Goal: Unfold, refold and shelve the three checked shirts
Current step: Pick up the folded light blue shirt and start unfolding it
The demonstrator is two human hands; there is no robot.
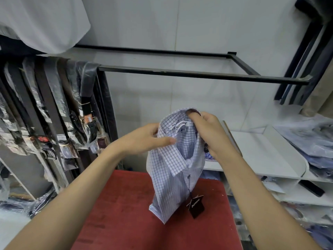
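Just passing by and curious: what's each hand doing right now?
Left hand: grips the checked shirt at its collar.
Right hand: fingers curled round the collar's other side, holding the shirt up.

two bare forearms, seemingly no sleeves

Above the red table (126,213): 1 checked shirt (173,170), held up by 2 hands, the left hand (144,139) and the right hand (214,134). 1 dark hang tag (196,206) dangles from the shirt. Behind the table, 2 black rails (198,73).
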